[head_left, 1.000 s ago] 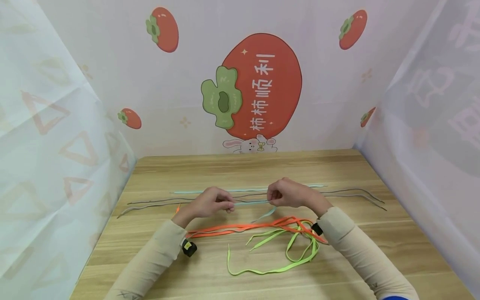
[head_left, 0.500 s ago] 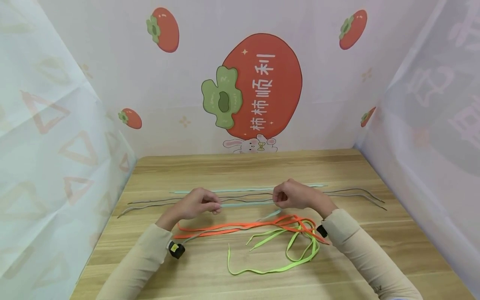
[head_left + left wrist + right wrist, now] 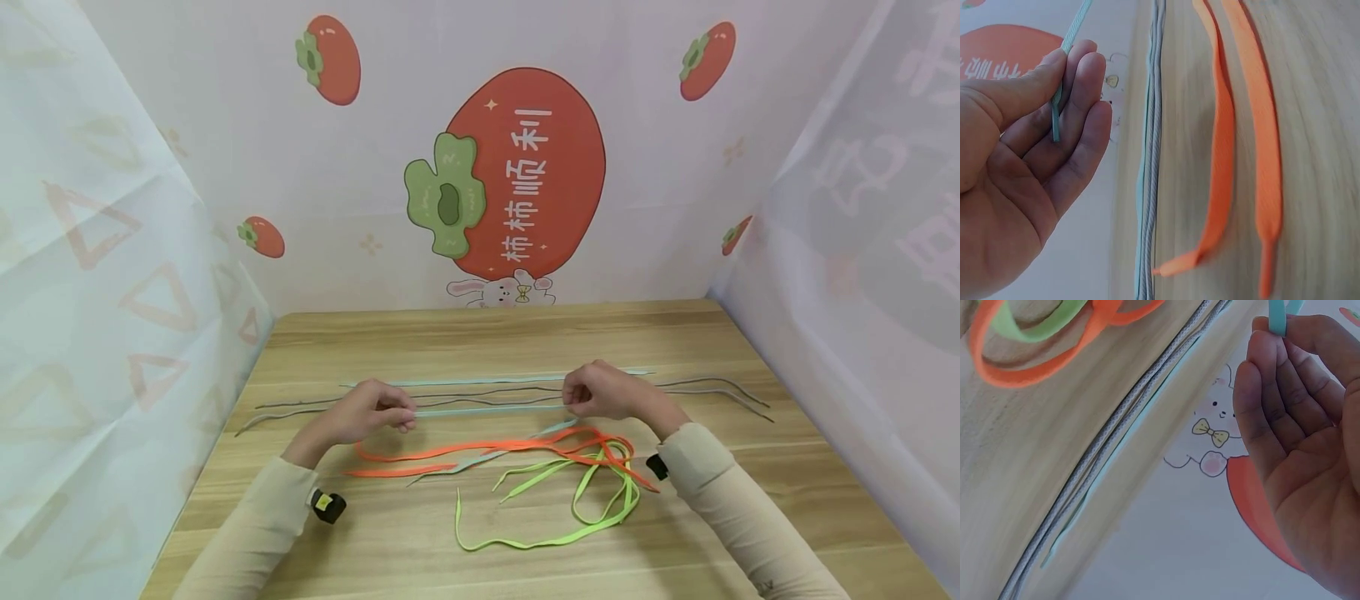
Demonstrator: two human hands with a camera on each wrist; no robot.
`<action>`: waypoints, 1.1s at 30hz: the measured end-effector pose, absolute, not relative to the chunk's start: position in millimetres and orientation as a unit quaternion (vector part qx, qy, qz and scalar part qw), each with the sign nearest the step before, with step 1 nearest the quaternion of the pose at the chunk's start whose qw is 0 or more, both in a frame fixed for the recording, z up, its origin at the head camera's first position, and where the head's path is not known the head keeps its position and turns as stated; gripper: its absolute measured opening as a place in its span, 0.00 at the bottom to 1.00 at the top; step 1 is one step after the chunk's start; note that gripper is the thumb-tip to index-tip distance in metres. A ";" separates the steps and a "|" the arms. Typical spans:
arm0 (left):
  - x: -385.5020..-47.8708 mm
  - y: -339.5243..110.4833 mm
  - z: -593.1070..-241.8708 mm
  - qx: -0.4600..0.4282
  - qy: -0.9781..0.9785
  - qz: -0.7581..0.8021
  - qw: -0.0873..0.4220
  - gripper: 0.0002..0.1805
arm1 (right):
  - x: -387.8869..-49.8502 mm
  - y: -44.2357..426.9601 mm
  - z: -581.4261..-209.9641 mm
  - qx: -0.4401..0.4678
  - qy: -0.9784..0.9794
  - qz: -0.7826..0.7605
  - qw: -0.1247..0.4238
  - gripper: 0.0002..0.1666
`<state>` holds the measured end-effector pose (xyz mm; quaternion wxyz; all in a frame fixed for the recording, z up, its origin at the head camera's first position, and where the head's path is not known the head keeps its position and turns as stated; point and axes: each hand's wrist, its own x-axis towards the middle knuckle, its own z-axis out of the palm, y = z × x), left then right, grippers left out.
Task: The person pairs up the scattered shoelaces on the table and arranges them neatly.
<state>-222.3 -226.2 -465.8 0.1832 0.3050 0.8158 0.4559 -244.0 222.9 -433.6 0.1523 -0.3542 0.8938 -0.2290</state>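
Observation:
My left hand (image 3: 375,410) pinches a light blue shoelace (image 3: 487,410) close to its tip, between thumb and fingers; the tip (image 3: 1055,128) pokes out in the left wrist view. The right hand (image 3: 603,390) pinches the same shoelace farther along, and the stretch between the hands is straight. From below the right hand a light blue length (image 3: 480,460) trails down across the orange shoelaces (image 3: 420,455). Behind both hands, two grey shoelaces (image 3: 300,408) and another light blue shoelace (image 3: 472,382) lie straight, side by side, on the wooden table.
Yellow-green shoelaces (image 3: 555,542) lie loosely looped at the front right, partly tangled with the orange ones. A white printed backdrop (image 3: 360,183) rises behind the table (image 3: 495,329), with white sheets (image 3: 97,333) at both sides.
My left hand has moved left and my right hand slightly right, so the blue stretch between them is longer. The trailing blue end now lies across the orange shoelaces.

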 end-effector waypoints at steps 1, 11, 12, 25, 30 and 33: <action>-221.9 -228.7 -466.5 0.303 0.816 0.457 0.183 0.12 | -244.1 224.7 -433.6 -0.354 0.894 -0.229 0.151 0.07; -216.1 -253.8 -468.4 0.279 0.842 0.434 0.158 0.11 | -245.5 246.0 -434.9 -0.335 0.901 -0.229 0.150 0.05; -215.9 -256.0 -468.4 0.278 0.844 0.432 0.157 0.11 | -245.8 248.2 -434.7 -0.335 0.901 -0.230 0.149 0.05; -215.3 -281.0 -464.9 0.263 0.848 0.432 0.157 0.11 | -244.4 267.2 -427.1 -0.311 0.909 -0.234 0.148 0.04; -213.5 -291.5 -461.4 0.255 0.851 0.433 0.155 0.11 | -243.7 272.5 -424.4 -0.304 0.914 -0.231 0.140 0.03; -212.9 -296.8 -458.0 0.248 0.853 0.433 0.156 0.12 | -243.5 275.9 -423.8 -0.295 0.918 -0.229 0.137 0.03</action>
